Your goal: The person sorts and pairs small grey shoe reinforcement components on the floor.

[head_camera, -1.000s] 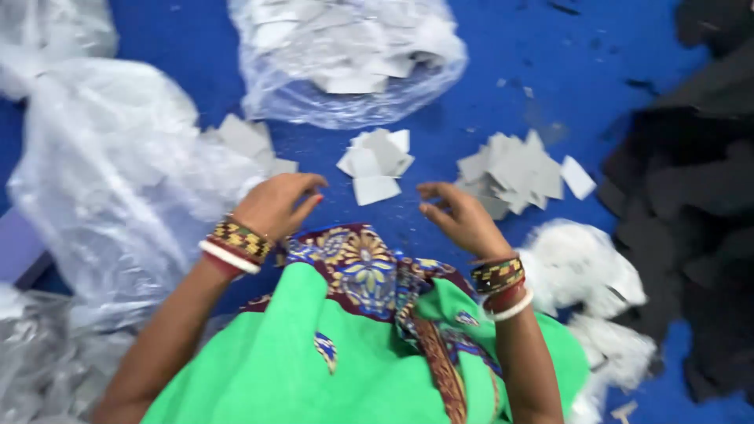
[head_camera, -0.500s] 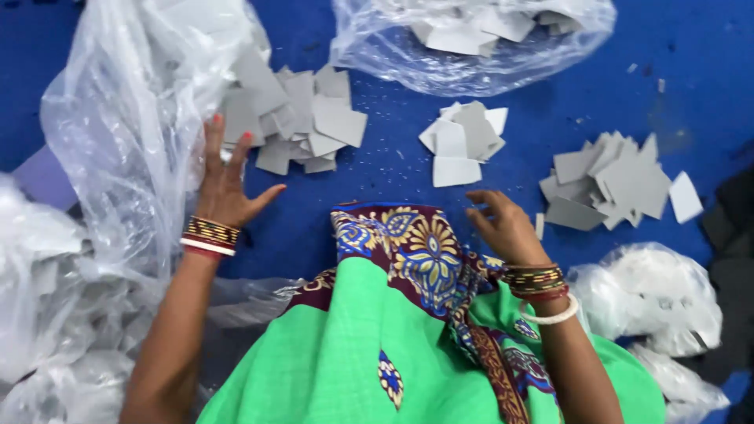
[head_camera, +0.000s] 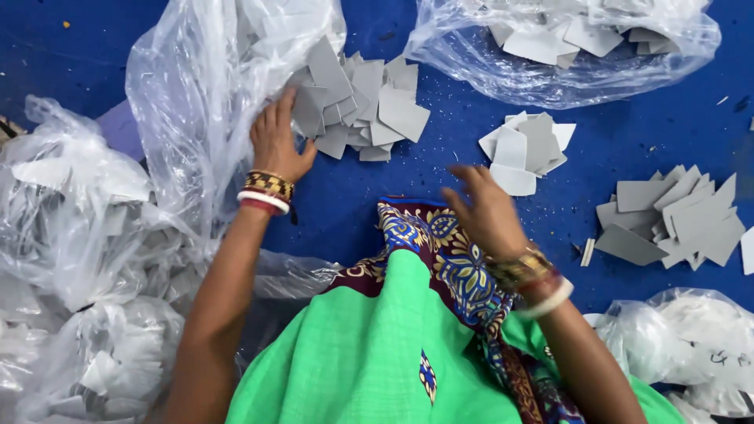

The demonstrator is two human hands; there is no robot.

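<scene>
- Since a moment ago my left hand [head_camera: 275, 141] has pushed further up to the mouth of the clear plastic bag [head_camera: 208, 102], and my right hand [head_camera: 485, 210] has drifted up off my lap toward the middle.
- Leftmost, tied bags of offcuts [head_camera: 86, 259] sit well apart from the work.
- My left fingers [head_camera: 284, 106] lie spread and flat, tips touching the near edge of the grey card pile [head_camera: 357, 106]; they grip nothing. That pile lies just right of and above them, spilling from the bag onto the blue floor [head_camera: 369, 204].
- My right fingers [head_camera: 463, 174] hang loosely open, blurred, holding nothing. A smaller grey stack [head_camera: 526, 149] is just beyond them, up and right.
- Farther right, another loose pile [head_camera: 675, 216] lies well apart.
- Left hand is nearer the big pile.
</scene>
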